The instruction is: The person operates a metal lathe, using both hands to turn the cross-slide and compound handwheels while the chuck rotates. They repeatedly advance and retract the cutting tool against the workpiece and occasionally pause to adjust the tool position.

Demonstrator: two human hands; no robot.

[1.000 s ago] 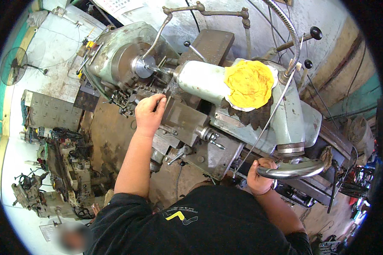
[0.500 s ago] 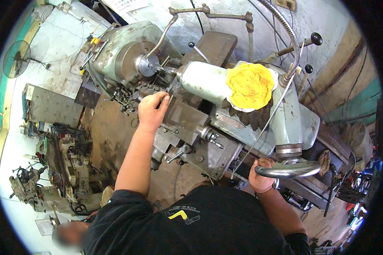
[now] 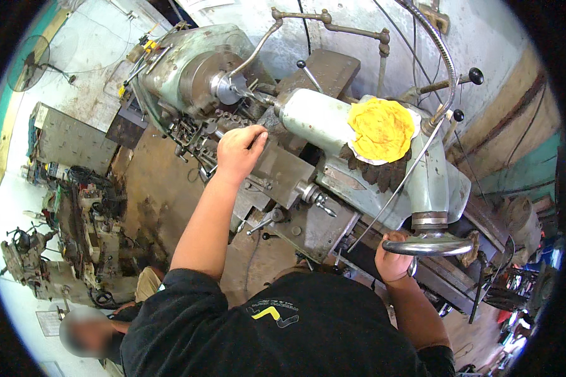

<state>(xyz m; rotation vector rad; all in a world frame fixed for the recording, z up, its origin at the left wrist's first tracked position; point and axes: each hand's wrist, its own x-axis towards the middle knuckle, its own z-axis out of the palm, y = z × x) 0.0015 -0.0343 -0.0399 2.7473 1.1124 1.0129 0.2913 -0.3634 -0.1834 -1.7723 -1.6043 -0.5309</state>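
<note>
My left hand [image 3: 239,152] is closed above the carriage [image 3: 283,164] of a metal lathe, beside its tool post [image 3: 223,122]. What its curled fingers hold, if anything, is hidden. At the lower right, my right hand [image 3: 393,256] wraps round the left rim of the shiny tailstock handwheel [image 3: 431,247]. Beyond my left hand, a round metal workpiece [image 3: 228,88] sits in the chuck [image 3: 198,81]. A drill bit [image 3: 258,97] points at it from the grey tailstock [image 3: 314,116]; whether they touch, I cannot tell.
A yellow cloth [image 3: 382,131] and dark gloves [image 3: 383,173] lie on the tailstock. A bent coolant pipe [image 3: 358,31] reaches over the chuck. Black-knobbed levers [image 3: 475,76] rise at the right. Another person [image 3: 88,333] is at the lower left, near a second machine [image 3: 38,270].
The view has shifted slightly, so the lathe appears a little farther right. Both hands stay at nearly the same places on the machine.
</note>
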